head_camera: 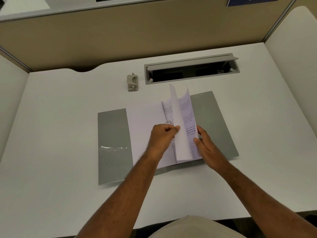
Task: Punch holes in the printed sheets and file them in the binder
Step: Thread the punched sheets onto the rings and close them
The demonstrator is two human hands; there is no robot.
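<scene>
Sheets (182, 121) stand curled over rings at centre of open binder (113, 134). Left hand (162, 136) pinches sheet edge; right hand (205, 143), fingers straight, steadies stack from right. Filing step, judging by punch (132, 82) idle beyond. Next: seat holes on rings, lay sheets flat.

Open counter (51, 134) along left and near edges. Blocked mid-counter by open binder (113, 134); toward far edge, hole punch (132, 82) beside open cable hatch (191, 68).
</scene>
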